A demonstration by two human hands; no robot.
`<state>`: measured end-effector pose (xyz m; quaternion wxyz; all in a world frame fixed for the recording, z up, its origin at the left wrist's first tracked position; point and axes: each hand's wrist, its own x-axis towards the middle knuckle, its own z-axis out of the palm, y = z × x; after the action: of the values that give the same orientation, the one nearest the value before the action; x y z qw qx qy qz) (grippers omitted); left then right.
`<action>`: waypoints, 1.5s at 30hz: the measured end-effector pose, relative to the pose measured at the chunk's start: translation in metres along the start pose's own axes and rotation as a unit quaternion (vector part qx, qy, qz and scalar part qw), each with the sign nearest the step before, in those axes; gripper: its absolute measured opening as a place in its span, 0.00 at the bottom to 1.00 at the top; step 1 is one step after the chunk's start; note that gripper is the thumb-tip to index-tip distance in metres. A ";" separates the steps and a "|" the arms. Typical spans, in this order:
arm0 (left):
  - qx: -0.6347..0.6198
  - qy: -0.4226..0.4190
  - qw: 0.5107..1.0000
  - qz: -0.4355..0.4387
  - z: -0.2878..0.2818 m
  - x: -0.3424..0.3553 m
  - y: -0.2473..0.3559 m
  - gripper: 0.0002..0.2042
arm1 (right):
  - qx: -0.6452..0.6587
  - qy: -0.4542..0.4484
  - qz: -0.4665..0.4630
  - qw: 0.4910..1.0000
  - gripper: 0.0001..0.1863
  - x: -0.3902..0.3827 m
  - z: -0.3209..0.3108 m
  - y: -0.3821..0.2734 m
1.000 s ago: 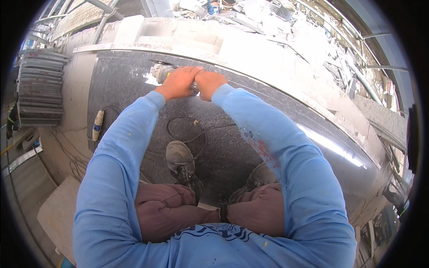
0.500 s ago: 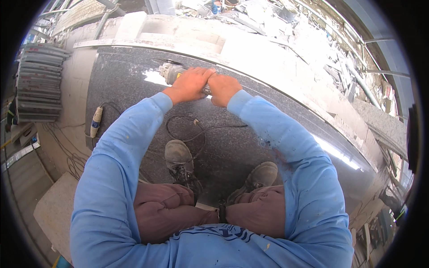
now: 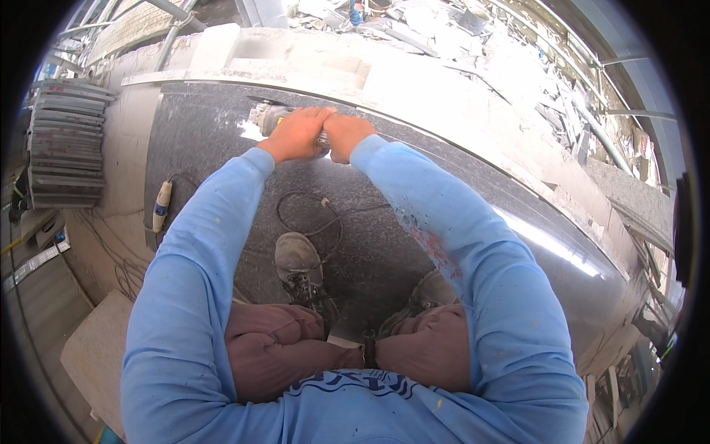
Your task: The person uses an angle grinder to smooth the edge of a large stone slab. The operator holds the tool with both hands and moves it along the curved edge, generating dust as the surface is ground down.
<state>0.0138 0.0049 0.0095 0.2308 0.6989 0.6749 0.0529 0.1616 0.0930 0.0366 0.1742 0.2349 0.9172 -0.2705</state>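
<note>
Both my hands grip an angle grinder near the far edge of a dark polished stone slab (image 3: 355,185). My left hand (image 3: 297,135) wraps around the body of the grinder (image 3: 268,117), just behind its grey metal head. A thin disc (image 3: 260,100) shows at the head's far side, close to a pale line along the slab. My right hand (image 3: 347,135) is closed on the rear of the tool, pressed against the left. Fingers cover most of the grinder's body. Its power cable (image 3: 347,212) appears to loop over the slab near my left boot (image 3: 297,255).
A cable connector (image 3: 162,206) lies at the slab's left end. Stacked grey slabs (image 3: 68,144) stand at far left. Pale boards (image 3: 296,74) line the far edge, with broken stone rubble (image 3: 473,44) beyond. My right boot (image 3: 430,290) also rests on the dark slab.
Both hands have moved left with the grinder along the slab's far edge. My right forearm has swung left too. The boots stay about where they were.
</note>
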 end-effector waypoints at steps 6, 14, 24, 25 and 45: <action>-0.015 0.006 1.000 0.027 -0.003 0.001 0.018 0.42 | -0.002 -0.003 0.008 1.000 0.16 -0.018 -0.006 0.007; -0.012 -0.021 0.999 0.025 -0.001 0.006 0.039 0.42 | -0.005 -0.019 0.024 1.000 0.17 -0.043 -0.014 0.011; -0.004 -0.010 1.000 0.002 0.004 0.004 0.012 0.43 | 0.001 0.013 0.002 1.000 0.18 -0.009 0.006 0.009; -0.003 -0.013 1.000 -0.001 0.003 0.003 0.009 0.43 | 0.000 0.016 -0.001 1.000 0.18 -0.005 0.008 0.008; -0.011 0.004 1.000 0.027 0.005 0.005 0.033 0.42 | -0.013 -0.014 0.009 1.000 0.19 -0.034 -0.007 0.014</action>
<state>0.0465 0.0091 0.0168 0.2348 0.7138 0.6562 0.0691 0.1963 0.0959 0.0512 0.1926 0.2368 0.9161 -0.2600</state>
